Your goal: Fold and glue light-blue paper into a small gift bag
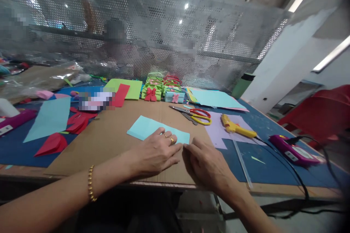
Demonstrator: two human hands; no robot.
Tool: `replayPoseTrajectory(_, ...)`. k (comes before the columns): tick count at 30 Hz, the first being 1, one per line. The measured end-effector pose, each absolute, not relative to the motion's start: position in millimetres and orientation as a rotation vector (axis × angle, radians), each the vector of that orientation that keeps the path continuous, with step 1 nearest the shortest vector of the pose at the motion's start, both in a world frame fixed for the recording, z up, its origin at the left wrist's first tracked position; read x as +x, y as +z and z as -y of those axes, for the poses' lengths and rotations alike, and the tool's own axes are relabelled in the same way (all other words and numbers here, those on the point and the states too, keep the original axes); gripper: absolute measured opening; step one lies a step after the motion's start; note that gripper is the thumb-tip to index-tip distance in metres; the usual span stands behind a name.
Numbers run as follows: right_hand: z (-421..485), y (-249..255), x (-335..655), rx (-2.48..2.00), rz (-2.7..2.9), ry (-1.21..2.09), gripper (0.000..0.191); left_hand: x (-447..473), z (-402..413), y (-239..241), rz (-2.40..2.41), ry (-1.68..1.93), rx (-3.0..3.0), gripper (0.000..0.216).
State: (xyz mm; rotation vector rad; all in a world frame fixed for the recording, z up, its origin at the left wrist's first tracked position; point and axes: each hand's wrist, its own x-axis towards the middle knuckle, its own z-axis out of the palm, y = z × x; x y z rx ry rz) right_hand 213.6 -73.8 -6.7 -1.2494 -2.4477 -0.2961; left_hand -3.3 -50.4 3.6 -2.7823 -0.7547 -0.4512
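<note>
A light blue sheet of paper (147,126), folded into a long strip, lies on a brown cardboard sheet (106,145) in front of me. My left hand (160,149) rests over its lower right part, with the fingers spread and pressing down. At the paper's right corner my right hand (205,160) has its fingers curled, thumb and forefinger closed on the edge. Beyond the hands lie scissors (195,113) with one red and one yellow handle. A yellow hot glue gun (236,128) rests on lilac paper (214,131) to the right.
Small green and blue paper bags (153,93) with bows stand at the back. Blue sheets (216,98) are stacked beside them. Red paper pieces (51,143) lie left. A glue stick (242,160) and a purple power strip (294,151) with a cable are right.
</note>
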Motion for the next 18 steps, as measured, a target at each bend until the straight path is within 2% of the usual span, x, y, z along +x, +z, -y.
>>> replayPoseTrajectory(7, 72, -11, 221, -1.311, 2.457, -0.221, 0.031, -10, 49, 3, 0.757, -0.407, -2.826, 0.029)
replayPoseTrajectory(18, 74, -11, 219, -1.287, 2.472, -0.329, 0.030, -35, 67, 3, 0.727, -0.349, -2.833, 0.031)
